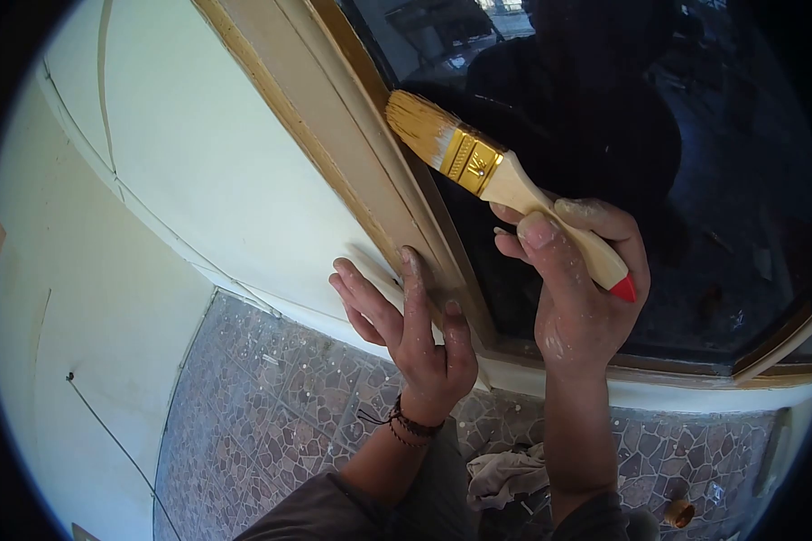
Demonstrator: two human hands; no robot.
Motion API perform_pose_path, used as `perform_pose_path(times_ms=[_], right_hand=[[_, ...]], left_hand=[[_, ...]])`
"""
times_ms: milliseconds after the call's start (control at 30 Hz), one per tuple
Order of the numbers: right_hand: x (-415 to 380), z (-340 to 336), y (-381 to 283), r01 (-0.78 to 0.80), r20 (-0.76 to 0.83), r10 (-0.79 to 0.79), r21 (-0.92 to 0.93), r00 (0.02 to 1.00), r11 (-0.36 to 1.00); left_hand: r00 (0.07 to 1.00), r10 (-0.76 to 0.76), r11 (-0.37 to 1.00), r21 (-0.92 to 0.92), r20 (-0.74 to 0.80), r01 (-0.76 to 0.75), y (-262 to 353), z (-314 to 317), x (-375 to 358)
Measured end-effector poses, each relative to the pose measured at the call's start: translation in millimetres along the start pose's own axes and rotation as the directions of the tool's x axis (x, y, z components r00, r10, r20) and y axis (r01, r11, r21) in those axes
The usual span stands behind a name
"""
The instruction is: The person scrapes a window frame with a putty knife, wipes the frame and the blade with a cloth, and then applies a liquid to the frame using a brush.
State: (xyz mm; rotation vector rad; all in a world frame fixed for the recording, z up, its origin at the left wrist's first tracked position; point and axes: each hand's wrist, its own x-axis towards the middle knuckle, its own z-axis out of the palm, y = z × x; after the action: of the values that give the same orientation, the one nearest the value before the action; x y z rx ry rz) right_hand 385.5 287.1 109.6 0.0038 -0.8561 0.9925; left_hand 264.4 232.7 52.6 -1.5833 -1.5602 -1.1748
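My right hand (pixel 591 279) grips the pale wooden handle of a flat paintbrush (pixel 478 167), its thumb and fingers round the red-tipped end. The brush has a gold metal band, and its brown-coated bristles touch or lie very close to the inner edge of the beige window frame (pixel 352 117), beside the dark glass (pixel 586 117). Lower on the same frame, my left hand (pixel 415 334) rests with its fingers spread and nothing visible in it. Paint specks mark both hands.
A white wall (pixel 216 153) stands left of the frame. Below is a stone-patterned floor (pixel 271 388) with pale specks. A crumpled cloth (pixel 505 473) and a small brown round container (pixel 679 513) lie on it. A thin dark line (pixel 117 442) crosses the lower left.
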Motion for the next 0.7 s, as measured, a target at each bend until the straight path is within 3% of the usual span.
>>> perform_pose_path(times_ms=[333,533,600,700], right_hand=[[-15.6,-14.2,-4.9,-0.119,-0.025,0.119,-0.025,0.993,0.993],[-2.4,-9.8,-14.8,-0.016,-0.051,0.017,0.002,0.999,1.000],[4.8,-10.0,-12.3,0.060,0.092,-0.050,-0.103,0.995,0.993],[3.0,-6.1,-9.2,0.030,0.059,-0.024,-0.091,0.998,0.995]], left_hand=[[1.000,0.008,1.000,0.010,0.001,-0.008,-1.1,-3.0,-0.8],[1.000,0.000,1.000,0.003,0.008,0.000,0.7,-3.8,0.1],[1.000,-0.002,1.000,0.001,0.013,0.002,0.5,-3.4,0.5],[1.000,0.005,1.000,-0.013,-0.001,-0.005,-0.8,-2.8,-0.2]])
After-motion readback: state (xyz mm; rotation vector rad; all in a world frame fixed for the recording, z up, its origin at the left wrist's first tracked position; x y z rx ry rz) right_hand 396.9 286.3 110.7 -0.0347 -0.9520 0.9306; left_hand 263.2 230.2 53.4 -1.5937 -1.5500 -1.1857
